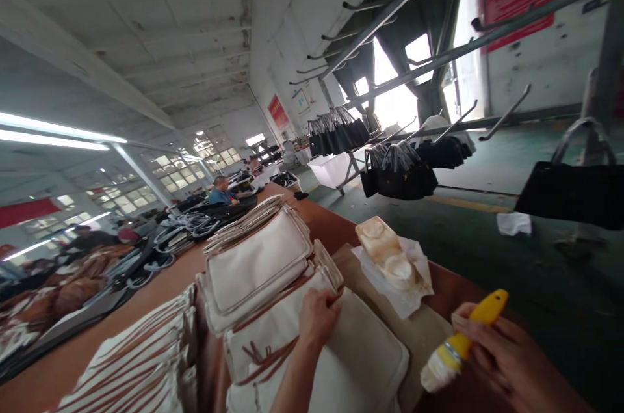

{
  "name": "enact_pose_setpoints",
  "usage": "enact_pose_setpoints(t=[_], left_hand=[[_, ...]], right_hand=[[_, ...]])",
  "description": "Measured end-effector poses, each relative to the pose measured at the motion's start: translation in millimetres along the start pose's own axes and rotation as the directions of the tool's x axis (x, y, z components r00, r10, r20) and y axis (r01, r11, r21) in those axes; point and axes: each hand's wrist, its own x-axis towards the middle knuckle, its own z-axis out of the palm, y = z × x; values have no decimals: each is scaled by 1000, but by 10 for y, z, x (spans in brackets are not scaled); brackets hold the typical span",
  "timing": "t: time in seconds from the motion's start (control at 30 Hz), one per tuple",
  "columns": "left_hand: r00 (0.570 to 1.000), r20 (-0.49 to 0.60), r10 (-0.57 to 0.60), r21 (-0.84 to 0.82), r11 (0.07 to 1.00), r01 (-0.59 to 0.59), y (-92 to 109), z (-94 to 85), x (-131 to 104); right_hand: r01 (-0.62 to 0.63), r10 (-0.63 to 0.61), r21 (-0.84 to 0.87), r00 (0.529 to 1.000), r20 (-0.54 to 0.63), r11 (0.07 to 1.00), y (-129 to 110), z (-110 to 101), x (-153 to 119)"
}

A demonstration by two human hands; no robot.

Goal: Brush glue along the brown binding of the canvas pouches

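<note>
In my right hand (pixel 497 341) is a yellow-handled paintbrush (pixel 465 338), its pale bristles pointing down and left beside the stacked pieces. My left hand (pixel 319 315) has its fingers curled at the top edge of a cream bag panel (pixel 365 348) in the near stack; the fingertips seem to pinch that edge. Under and beyond it lie more cream bag pieces with brown trim (pixel 266 257). A cut-open container of whitish paste (pixel 390 253) rests on a white sheet (pixel 422 273) between the two hands, further off.
Striped cream and brown pieces (pixel 141 354) stand stacked at left on the brown table (pixel 322 218). Dark bags (pixel 400 179) hang from a metal rack at right, and one black bag (pixel 575 192) hangs nearer. A co-worker (pixel 223 192) sits further along the table.
</note>
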Motion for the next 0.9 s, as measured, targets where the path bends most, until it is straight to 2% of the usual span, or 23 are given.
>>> enact_pose_setpoints(t=[0.1, 0.2, 0.27, 0.37, 0.43, 0.63, 0.77, 0.83, 0.9], left_hand=[[999, -11, 44, -97, 994, -45, 87, -90, -115], [995, 34, 95, -202, 976, -86, 187, -216, -323], [982, 117, 150, -315, 943, -107, 256, -293, -480], [937, 251, 243, -592, 804, -50, 339, -361, -693], [913, 298, 277, -716, 698, 22, 373, -372, -806], [869, 344, 356, -779, 624, 52, 365, -348, -1005], [850, 384, 359, -798, 593, 110, 349, -329, -1106], [851, 401, 340, -813, 559, 160, 362, -317, -1153], [853, 414, 318, -833, 509, 215, 390, -303, -1195]], right_hand=[[-62, 57, 127, 997, 45, 990, -31, 37, 16], [-14, 5, 222, 999, 38, 975, -122, 77, 66], [29, -45, 264, 997, 56, 964, -204, 115, 111], [72, -110, 260, 984, 137, 963, -333, 206, 151], [105, -150, 228, 970, 190, 968, -401, 287, 147], [219, -227, 61, 939, 259, 974, -432, 488, 136], [344, -338, 5, 921, 194, 939, -436, 450, 159], [350, -346, 11, 921, 176, 937, -461, 401, 121], [299, -294, 15, 928, 229, 954, -477, 368, 53]])
